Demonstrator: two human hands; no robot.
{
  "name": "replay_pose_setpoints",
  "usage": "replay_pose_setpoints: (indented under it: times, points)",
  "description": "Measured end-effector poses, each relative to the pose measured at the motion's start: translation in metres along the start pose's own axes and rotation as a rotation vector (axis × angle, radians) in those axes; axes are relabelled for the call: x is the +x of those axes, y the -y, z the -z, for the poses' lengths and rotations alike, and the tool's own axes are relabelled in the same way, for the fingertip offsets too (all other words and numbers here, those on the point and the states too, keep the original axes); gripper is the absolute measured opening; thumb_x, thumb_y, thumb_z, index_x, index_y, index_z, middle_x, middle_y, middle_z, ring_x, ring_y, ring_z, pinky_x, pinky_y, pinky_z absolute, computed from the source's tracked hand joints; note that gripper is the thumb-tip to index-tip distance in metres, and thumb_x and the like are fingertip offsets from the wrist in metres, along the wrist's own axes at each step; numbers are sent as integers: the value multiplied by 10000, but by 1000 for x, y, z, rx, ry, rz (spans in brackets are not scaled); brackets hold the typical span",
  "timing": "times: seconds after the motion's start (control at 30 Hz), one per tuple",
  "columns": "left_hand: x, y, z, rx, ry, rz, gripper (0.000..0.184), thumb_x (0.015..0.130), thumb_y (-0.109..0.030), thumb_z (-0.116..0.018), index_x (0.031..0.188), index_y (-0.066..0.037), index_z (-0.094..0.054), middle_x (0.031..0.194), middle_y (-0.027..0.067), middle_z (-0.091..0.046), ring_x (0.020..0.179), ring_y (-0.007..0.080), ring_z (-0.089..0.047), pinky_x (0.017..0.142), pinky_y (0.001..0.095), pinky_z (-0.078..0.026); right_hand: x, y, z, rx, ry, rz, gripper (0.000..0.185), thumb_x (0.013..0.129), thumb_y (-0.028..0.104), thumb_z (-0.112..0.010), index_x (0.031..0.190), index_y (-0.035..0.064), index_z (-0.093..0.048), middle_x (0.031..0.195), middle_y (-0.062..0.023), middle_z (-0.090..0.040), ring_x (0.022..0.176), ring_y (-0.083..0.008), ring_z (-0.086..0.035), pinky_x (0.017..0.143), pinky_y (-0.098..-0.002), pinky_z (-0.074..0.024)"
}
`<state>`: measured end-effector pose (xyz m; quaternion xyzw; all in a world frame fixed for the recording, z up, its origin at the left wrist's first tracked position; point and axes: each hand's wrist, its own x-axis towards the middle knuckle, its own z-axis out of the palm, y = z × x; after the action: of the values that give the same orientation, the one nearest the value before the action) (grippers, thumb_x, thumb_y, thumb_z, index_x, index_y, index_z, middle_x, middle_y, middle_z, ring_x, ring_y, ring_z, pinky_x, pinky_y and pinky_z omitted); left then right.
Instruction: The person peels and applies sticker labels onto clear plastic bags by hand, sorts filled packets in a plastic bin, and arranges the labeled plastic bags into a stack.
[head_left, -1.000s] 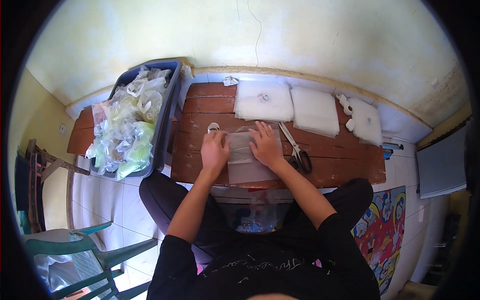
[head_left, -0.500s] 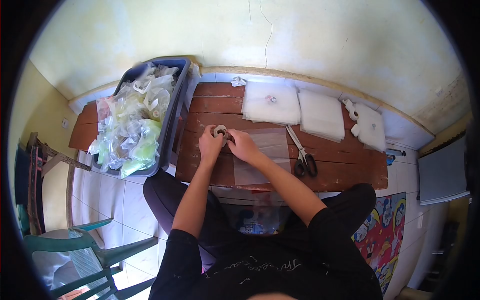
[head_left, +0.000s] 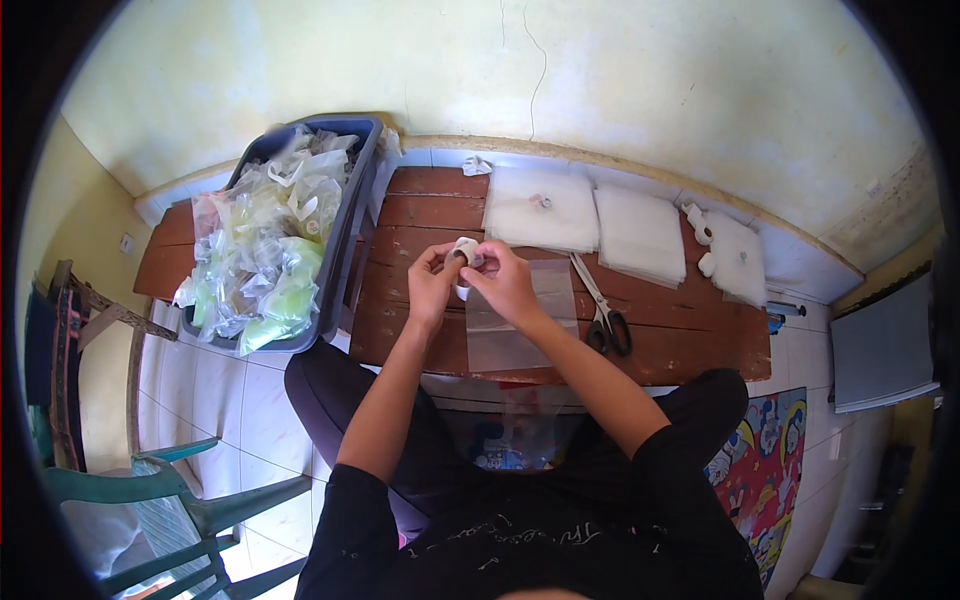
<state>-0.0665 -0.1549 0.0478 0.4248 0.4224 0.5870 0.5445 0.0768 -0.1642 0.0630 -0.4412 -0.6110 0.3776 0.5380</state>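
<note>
A small white roll (head_left: 465, 246) is held between both hands above the brown wooden table (head_left: 412, 345). My left hand (head_left: 432, 283) grips its left side, fingers closed round it. My right hand (head_left: 500, 280) pinches the roll's right side, with a short white strip hanging below. Under and beside my right hand lies a clear plastic sheet (head_left: 500, 340), flat near the table's front edge. Scissors with black handles (head_left: 607, 325) rest to the right of that sheet, their blades towards the wall.
Stacks of clear plastic (head_left: 540, 212) lie along the wall, with more white rolls (head_left: 701, 228) at the right. A dark bin (head_left: 350, 215) full of plastic bags stands at the left. A green chair (head_left: 190, 500) is at the lower left.
Both hands have left the plastic sheet and taken hold of the roll on its left. Since then they have raised and turned it, and a white strip now hangs from it.
</note>
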Motion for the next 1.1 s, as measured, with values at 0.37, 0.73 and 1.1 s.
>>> replay_pose_setpoints:
  times: [0.37, 0.73, 1.1]
  points:
    - [-26, 10, -26, 73, 203, 29, 104, 937, -41, -614, 995, 27, -667, 825, 79, -692, 707, 123, -660, 655, 254, -542, -41, 29, 92, -137, 25, -42, 250, 772, 23, -745, 985, -5, -617, 853, -91, -683, 779, -153, -688, 734, -284, -567]
    - [-40, 8, -33, 424, 337, -261, 116, 890, 3, -640, 997, 13, -685, 879, 84, -719, 790, 124, -682, 737, 283, -541, -60, 25, 121, -120, 30, 33, 310, 752, 15, -762, 1032, 3, -630, 853, -97, -679, 785, -154, -677, 750, -284, -555]
    - [-51, -2, -47, 30, 561, 101, 282, 919, -130, -658, 1174, -30, -591, 1122, 64, -656, 1008, 136, -618, 896, 291, -472, -61, 37, 127, -282, 264, 66, 344, 774, 48, -732, 1107, 14, -656, 953, -129, -703, 827, -205, -695, 760, -298, -549]
